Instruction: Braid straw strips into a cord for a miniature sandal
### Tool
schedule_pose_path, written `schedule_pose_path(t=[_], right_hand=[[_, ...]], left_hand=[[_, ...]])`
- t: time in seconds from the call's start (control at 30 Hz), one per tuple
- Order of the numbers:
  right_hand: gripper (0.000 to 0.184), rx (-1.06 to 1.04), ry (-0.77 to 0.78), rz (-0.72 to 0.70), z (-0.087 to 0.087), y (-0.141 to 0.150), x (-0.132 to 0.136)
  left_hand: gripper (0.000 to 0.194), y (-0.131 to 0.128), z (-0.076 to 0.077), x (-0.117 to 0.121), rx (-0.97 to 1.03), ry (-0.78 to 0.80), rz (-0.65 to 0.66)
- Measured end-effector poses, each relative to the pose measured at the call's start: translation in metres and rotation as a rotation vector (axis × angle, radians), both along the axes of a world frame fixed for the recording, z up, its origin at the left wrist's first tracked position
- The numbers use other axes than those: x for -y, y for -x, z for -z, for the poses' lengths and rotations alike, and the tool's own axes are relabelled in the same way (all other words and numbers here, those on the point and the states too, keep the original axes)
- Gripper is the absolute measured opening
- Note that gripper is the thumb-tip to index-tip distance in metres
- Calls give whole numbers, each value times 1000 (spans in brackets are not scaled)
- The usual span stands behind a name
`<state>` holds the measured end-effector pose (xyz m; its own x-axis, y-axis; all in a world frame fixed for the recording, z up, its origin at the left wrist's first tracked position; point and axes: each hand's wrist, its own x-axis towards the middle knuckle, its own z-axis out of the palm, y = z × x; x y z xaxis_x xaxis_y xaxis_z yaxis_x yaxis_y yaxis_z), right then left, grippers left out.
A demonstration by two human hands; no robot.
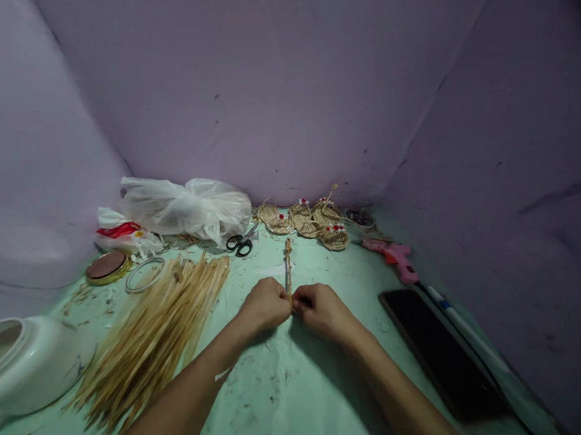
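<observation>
My left hand (266,305) and my right hand (322,311) meet knuckle to knuckle over the pale green table (285,399). Both are closed in a pinch on the near end of a thin braided straw strand (288,261), which runs away from me across the table. A bundle of loose straw stalks (153,335) lies just left of my left forearm. Several small woven straw pieces with red dots (311,219) sit at the back, beyond the strand's far end.
Black-handled scissors (241,243) lie by a crumpled plastic bag (189,209). At left are a white jar (25,362) on its side, a round lid (107,266) and a clear ring (145,274). At right lie a pink glue gun (393,256) and a dark flat slab (439,350). Purple walls enclose the table.
</observation>
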<state>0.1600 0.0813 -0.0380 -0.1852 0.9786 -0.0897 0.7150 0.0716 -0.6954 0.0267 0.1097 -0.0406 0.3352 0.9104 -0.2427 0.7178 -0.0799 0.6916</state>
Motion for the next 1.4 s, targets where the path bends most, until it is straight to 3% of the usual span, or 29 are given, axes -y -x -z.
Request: schedule_pose_path(t=[0.13, 0.37, 0.5, 0.7, 0.93, 1.07, 1.23, 1.33, 1.4], right_hand=[[20, -148, 204, -47, -3, -5, -1], [28, -403, 377, 2, -11, -8, 0], [20, -461, 361, 78, -7, -4, -1], [5, -389, 256, 213, -1, 3, -1], [12, -607, 386, 198, -7, 8, 4], [13, -579, 358, 193, -2, 5, 1], [11, -616, 349, 244, 5, 3, -2], [11, -657, 383, 275, 5, 5, -2], [11, -690, 403, 305, 3, 8, -1]], left_hand=[[10, 2, 3, -1, 36, 17, 11], [10, 3, -7, 1, 105, 65, 12], [11, 3, -7, 2, 192, 94, 11], [24, 3, -9, 6, 309, 178, -18], [23, 5, -10, 4, 431, 211, 108], [23, 10, -4, 1, 379, 169, 184], [14, 14, -11, 1, 287, 165, 263], [13, 16, -16, -2, 131, 114, 276], [16, 15, -21, -3, -31, 67, 220]])
